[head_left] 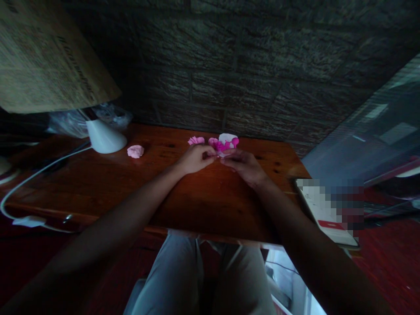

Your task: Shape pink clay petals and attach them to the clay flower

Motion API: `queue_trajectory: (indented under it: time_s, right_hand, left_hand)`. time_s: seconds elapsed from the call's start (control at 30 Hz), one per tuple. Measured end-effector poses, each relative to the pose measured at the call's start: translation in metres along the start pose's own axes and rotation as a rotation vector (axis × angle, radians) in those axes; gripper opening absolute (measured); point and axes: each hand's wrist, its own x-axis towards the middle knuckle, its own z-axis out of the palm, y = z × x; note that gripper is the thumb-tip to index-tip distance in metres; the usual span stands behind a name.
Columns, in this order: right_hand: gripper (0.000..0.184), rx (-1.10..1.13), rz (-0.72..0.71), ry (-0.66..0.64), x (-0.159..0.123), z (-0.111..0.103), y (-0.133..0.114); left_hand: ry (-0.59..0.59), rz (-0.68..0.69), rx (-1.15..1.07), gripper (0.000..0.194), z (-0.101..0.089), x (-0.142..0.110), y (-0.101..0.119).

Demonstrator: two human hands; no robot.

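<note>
Pink pieces (226, 145) sit in the upper middle of the frame on the wooden table (203, 205), beside and over a white piece (225, 137). Just in front, we hold the fingertips of our left hand (194, 159) and right hand (246, 167) pinched, nearly meeting (we cannot tell what, if anything, is between them). Left of centre, we see a pale pink lump (135, 151) near the lamp (106, 138).
</note>
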Motion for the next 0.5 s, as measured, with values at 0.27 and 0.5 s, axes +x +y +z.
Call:
queue_trajectory:
  time_s: [0.27, 0.5]
  right_hand:
    - [0.037, 0.016, -0.042, 0.003, -0.0001, 0.0000, -0.0008]
    - [0.030, -0.067, -0.017, -0.052, -0.0024, 0.0035, 0.0005]
  left_hand:
    - [0.001, 0.004, 0.032, 0.008, -0.0012, -0.0002, 0.0021]
    - [-0.016, 0.005, 0.035, 0.008, -0.0031, -0.0001, 0.0016]
